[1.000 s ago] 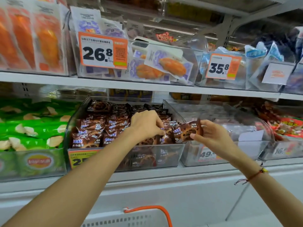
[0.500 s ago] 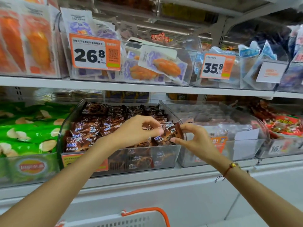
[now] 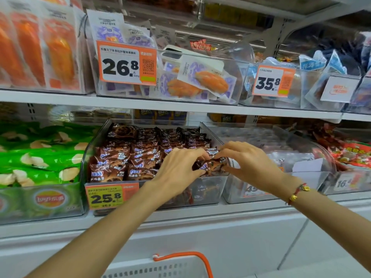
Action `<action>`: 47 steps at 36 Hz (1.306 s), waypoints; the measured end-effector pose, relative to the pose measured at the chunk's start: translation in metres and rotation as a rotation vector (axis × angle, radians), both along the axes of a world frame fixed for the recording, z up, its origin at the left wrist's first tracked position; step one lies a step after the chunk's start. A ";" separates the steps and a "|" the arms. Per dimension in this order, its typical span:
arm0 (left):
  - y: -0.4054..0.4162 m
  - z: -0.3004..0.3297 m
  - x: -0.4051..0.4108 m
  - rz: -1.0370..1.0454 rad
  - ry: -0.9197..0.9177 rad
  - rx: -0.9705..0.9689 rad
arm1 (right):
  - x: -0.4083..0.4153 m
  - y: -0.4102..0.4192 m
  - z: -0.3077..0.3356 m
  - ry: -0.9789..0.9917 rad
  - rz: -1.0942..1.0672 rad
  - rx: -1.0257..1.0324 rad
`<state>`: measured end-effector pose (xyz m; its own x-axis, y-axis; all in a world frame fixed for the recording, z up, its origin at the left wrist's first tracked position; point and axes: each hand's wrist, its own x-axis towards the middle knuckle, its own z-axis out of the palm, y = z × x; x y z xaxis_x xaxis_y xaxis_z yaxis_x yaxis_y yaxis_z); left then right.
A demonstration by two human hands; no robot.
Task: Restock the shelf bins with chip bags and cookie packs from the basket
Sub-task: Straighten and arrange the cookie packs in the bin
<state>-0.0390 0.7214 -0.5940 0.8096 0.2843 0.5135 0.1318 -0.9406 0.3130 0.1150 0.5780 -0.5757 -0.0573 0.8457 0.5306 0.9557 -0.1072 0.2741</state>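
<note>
1. Both hands sit at the front right corner of the cookie bin (image 3: 208, 189), on the lower shelf (image 3: 261, 207).
2. Left hand (image 3: 178, 167) and right hand (image 3: 249, 161) pinch one brown cookie pack (image 3: 209, 164) between them, fingers curled round its two ends.
3. The pack lies on top of the front row, just inside the bin's right wall.
4. To do it well, I'd say: press the pack flat, label facing front, in line with its neighbours, tucked below the rim so it can't slide over the front edge.
5. Counts: one pack held; packs in the bin too many and too overlapped to count.
6. Green chip bags (image 3: 40, 157) fill the bin at the left; count unclear, blurred.
7. Basket (image 3: 160, 267) at the bottom edge, one orange handle showing; contents out of view.
</note>
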 end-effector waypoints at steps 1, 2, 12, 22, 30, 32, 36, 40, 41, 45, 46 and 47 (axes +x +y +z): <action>0.001 0.001 0.000 0.001 -0.007 -0.005 | 0.001 0.001 -0.002 0.026 0.009 0.017; 0.003 0.002 0.001 0.002 -0.019 -0.014 | 0.002 0.002 -0.004 0.060 0.020 0.037; -0.002 0.005 0.014 0.059 0.069 0.201 | 0.012 0.002 -0.019 0.039 -0.047 0.032; -0.010 -0.015 -0.001 0.029 0.082 0.316 | -0.002 -0.015 -0.029 -0.097 -0.060 -0.018; -0.013 -0.014 -0.005 0.179 -0.044 0.254 | -0.028 -0.002 -0.053 0.097 -0.157 0.087; -0.015 -0.012 -0.003 0.230 -0.017 0.225 | -0.029 -0.001 -0.058 0.130 -0.181 0.080; -0.015 -0.011 0.004 0.274 -0.015 0.184 | -0.026 -0.002 -0.058 0.125 -0.197 0.026; -0.012 -0.009 0.009 0.286 0.040 0.126 | -0.031 0.004 -0.049 0.108 -0.202 -0.006; -0.011 -0.007 0.010 0.286 0.061 0.122 | -0.032 0.005 -0.048 0.092 -0.207 -0.010; -0.011 0.000 0.012 0.257 0.156 0.174 | -0.032 0.000 -0.054 0.085 -0.220 -0.036; -0.011 0.001 0.012 0.242 0.177 0.188 | -0.031 -0.003 -0.056 0.100 -0.224 -0.047; -0.013 0.003 0.012 0.231 0.196 0.200 | -0.031 -0.005 -0.057 0.116 -0.230 -0.056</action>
<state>-0.0270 0.7088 -0.5915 0.8245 0.3808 0.4186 0.3874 -0.9190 0.0732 0.0843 0.5734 -0.6325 0.1986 0.8576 0.4744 0.9334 -0.3131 0.1754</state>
